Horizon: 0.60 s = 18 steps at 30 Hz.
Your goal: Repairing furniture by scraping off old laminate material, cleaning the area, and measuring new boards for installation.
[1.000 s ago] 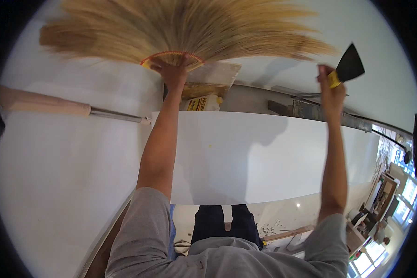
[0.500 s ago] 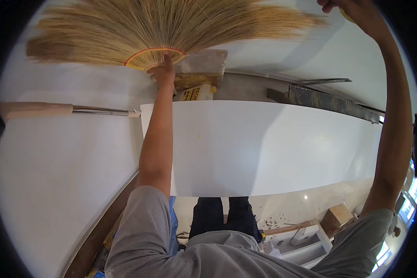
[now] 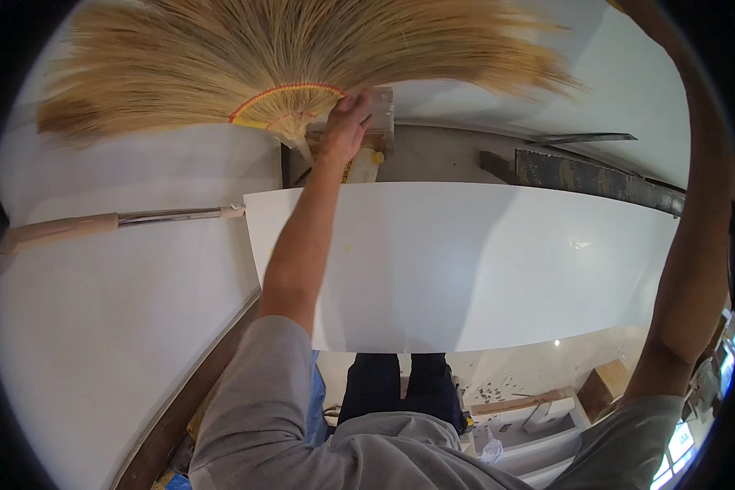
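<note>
Shifting left hand (image 3: 348, 124) along broom (image 3: 302, 59) at twelve o'clock, baring handle (image 3: 304, 149) (impossible to tell fingers clamped or loose); reaching right hand, fingers unseen, beyond view toward one o'clock.

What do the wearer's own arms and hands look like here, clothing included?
The left sleeve and right sleeve are plain grey and short, leaving the forearms bare. The left hand is ungloved. The right hand lies beyond the top edge, so its look cannot be told.
</note>
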Each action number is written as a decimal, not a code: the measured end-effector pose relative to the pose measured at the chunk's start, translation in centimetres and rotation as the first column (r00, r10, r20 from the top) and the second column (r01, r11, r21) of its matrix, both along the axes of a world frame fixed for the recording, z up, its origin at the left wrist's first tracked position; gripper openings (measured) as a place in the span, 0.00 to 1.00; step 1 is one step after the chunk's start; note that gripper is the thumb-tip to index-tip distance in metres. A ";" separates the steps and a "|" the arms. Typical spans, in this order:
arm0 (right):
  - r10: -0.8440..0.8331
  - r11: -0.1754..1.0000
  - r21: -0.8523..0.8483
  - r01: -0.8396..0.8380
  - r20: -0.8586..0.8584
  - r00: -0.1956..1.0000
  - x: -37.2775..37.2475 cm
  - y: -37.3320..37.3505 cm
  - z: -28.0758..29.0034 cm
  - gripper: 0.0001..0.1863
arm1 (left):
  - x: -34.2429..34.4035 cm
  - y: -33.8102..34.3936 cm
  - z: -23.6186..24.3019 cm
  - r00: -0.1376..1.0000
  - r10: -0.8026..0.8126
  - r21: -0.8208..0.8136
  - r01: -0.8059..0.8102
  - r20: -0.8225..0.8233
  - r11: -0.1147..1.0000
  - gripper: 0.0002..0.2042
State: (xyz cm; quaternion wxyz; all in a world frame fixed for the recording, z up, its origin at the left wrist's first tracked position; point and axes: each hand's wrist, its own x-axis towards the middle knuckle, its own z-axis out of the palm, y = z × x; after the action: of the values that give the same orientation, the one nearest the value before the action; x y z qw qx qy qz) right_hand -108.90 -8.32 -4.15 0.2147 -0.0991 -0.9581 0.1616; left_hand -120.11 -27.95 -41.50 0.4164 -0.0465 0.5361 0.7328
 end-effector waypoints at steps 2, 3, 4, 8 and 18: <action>0.029 0.999 0.018 -0.029 -0.002 1.000 0.2 0.1 0.3 0.14 | 0.2 0.7 -0.3 0.960 0.239 0.248 -0.269 0.142 0.931 0.25; 0.044 0.999 0.027 -0.043 -0.003 0.999 0.3 0.2 0.5 0.14 | 0.1 0.9 -0.3 0.821 0.410 0.373 -0.553 0.398 0.745 0.23; 0.066 0.997 0.045 -0.067 0.027 0.997 0.5 0.2 0.8 0.13 | -0.2 0.7 -0.3 0.846 0.395 0.421 -0.523 0.357 0.741 0.23; 0.001 1.000 -0.015 0.000 0.089 0.996 0.3 0.2 0.9 0.12 | -3.3 -1.7 1.4 0.755 0.536 0.402 -0.656 0.378 0.639 0.19; -0.103 0.993 0.062 0.102 0.003 0.995 -0.1 -0.9 0.4 0.12 | -7.3 -6.1 4.1 0.857 0.448 -0.062 -0.447 0.256 0.892 0.38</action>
State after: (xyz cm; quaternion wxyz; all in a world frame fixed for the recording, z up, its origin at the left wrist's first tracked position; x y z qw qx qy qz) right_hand -109.01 -9.18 -3.73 0.2229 -0.1420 -0.9569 0.1205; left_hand -127.39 -34.02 -37.42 0.3024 -0.2668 0.4506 0.7964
